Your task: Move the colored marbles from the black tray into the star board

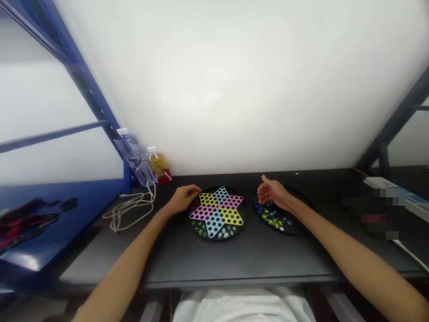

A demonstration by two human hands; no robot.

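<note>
A round Chinese checkers board (217,212) with a yellow, pink and blue star lies on the dark table (234,255). My left hand (183,198) rests on its left rim, fingers curled down over the edge. A round black tray of coloured marbles (278,219) sits to the right of the board. My right hand (272,193) hovers over the tray's left part, thumb up and fingers curled loosely; whether it holds a marble I cannot make out. Several marbles also lie in the board's lower pockets.
A clear water bottle (134,156) and a bottle of yellow drink (159,166) stand at the back left by a blue rack post. A white cable (130,208) lies coiled left of the board. A white power strip (389,190) is at the right.
</note>
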